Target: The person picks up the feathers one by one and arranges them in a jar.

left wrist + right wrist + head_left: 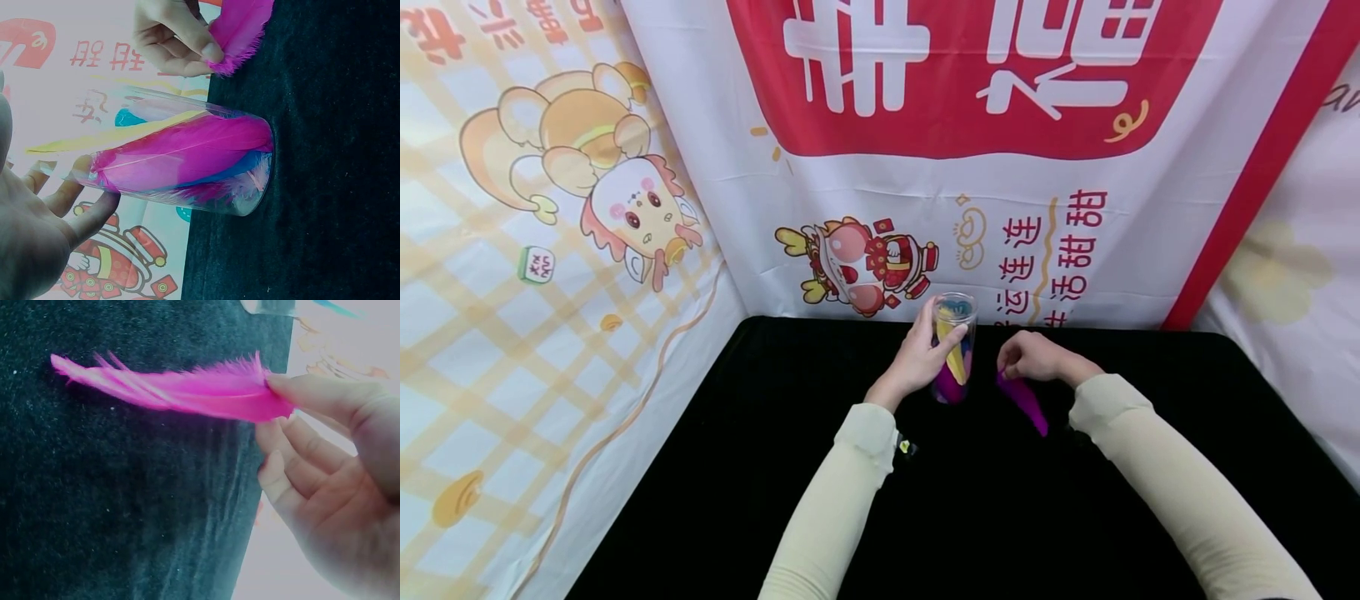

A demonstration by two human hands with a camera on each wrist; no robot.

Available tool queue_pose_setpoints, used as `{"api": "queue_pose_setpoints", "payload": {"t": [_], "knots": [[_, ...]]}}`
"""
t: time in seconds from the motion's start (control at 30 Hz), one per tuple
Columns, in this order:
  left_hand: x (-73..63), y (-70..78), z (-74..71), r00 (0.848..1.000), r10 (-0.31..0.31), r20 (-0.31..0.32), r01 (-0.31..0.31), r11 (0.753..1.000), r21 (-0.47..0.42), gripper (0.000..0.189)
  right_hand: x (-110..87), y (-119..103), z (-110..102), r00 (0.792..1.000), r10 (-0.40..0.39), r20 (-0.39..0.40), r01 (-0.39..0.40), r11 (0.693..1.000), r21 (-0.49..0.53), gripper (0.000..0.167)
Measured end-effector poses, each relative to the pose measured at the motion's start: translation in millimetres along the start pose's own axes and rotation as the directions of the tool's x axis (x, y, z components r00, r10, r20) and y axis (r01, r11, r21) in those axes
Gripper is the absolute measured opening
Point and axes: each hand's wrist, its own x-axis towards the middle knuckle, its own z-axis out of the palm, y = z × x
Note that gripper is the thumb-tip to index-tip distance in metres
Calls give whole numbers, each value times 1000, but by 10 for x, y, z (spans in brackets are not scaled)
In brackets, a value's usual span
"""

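Observation:
My left hand (pixel 917 354) grips a clear cylindrical cup (pixel 957 302) from its left side, thumb across the front and fingers round the wall. Inside the cup are several feathers: a yellow feather (pixel 125 137) that reaches to the rim, a magenta feather (pixel 194 152), and blue and pale pink ones partly hidden behind it. To the right of the cup, my right hand (pixel 1037 357) pinches another magenta feather (pixel 206 397) by one end between thumb and fingers. That feather slants down toward me, apart from the cup. Whether its far tip touches the cloth, I cannot tell.
Black cloth covers the table (pixel 970 517). Behind its far edge hangs a white and red printed curtain (pixel 865 192), close to the cup. A yellow-checked printed curtain (pixel 550 333) runs along the left side, and a pale one (pixel 1285 350) along the right.

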Motion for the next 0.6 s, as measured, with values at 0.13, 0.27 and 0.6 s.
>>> {"api": "queue_pose_setpoints", "payload": {"t": [0.13, 0.27, 0.6], "knots": [[-7, 3, -3, 1000, -3, -1, 3, 1000, 3, 87, -30, -26, -48, 1000, 25, -16, -24, 999, 22, 6], [-10, 12, -2, 1000, 2, -2, -2, 1000, 5, 88, -67, -70, -106, 998, 32, -48, -29, 998, 58, 4], [-17, 17, 10, 1000, 8, -11, -8, 1000, 19, 88, -147, -161, -210, 991, -8, -133, 28, 989, 146, 4]]}}
